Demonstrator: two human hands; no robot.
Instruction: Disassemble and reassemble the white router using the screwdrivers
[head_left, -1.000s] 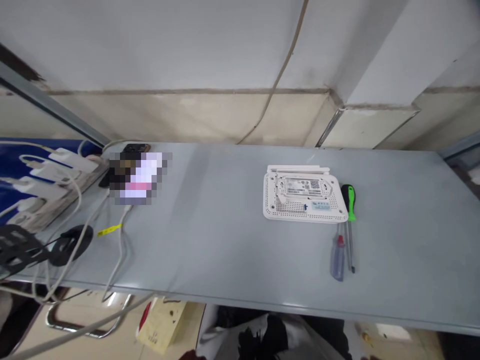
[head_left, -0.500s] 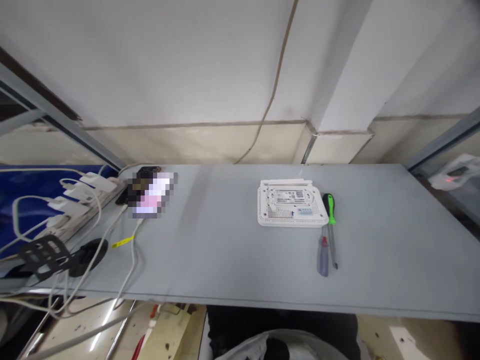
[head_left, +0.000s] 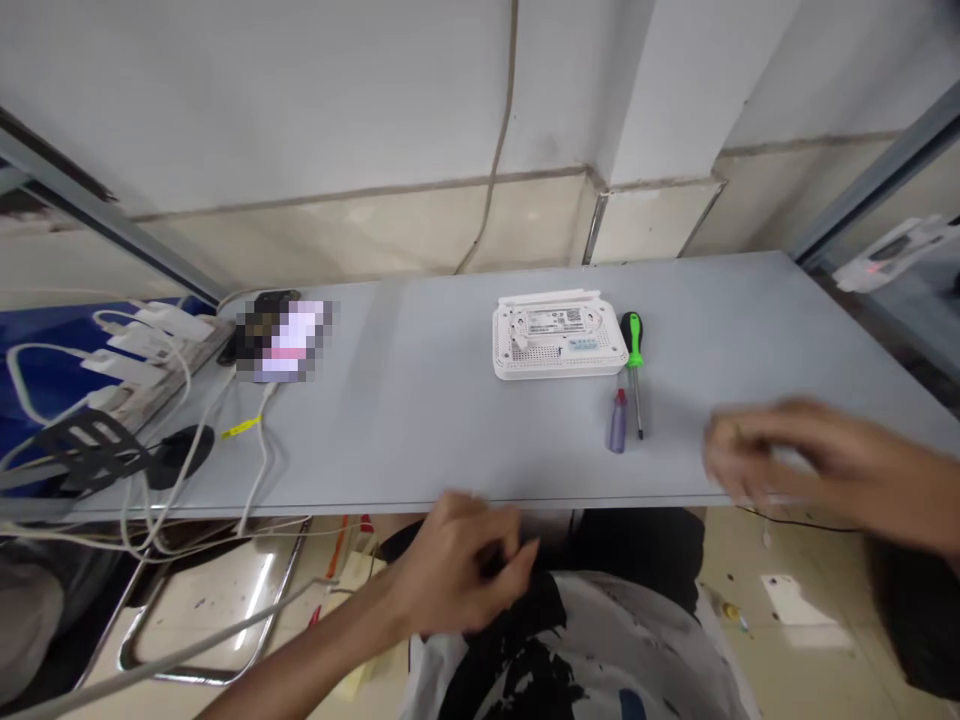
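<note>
Because a tangle of white cables (head_left: 255,470) trailed from the power strip (head_left: 142,345) at the far left and over the front edge of the table (head_left: 420,440), a knee or sleeve snagging them could have dragged the phone (head_left: 285,335) beside them off the top. The left hand (head_left: 457,565) hung below that front edge, over dark clothing. Its fingers were curled in, but whether they pinched anything could not be told. Raised carelessly, it might have knocked the underside of the edge.

Toward the back, right of centre, the router (head_left: 559,335) lay upside down. The green-handled screwdriver (head_left: 635,365) lay just beside its right end, and the small screwdriver (head_left: 617,425) lay in front, close to the green one's shaft. Both tools were round and loose, so a brush or a jolt to the table would likely have set them rolling toward the edge.

The right hand (head_left: 780,455) was over the right front of the table, near the tools but apart from them. It was too blurred to tell whether its fingers were apart or closed on something. Moving that fast, it could have swept a screwdriver away.
</note>
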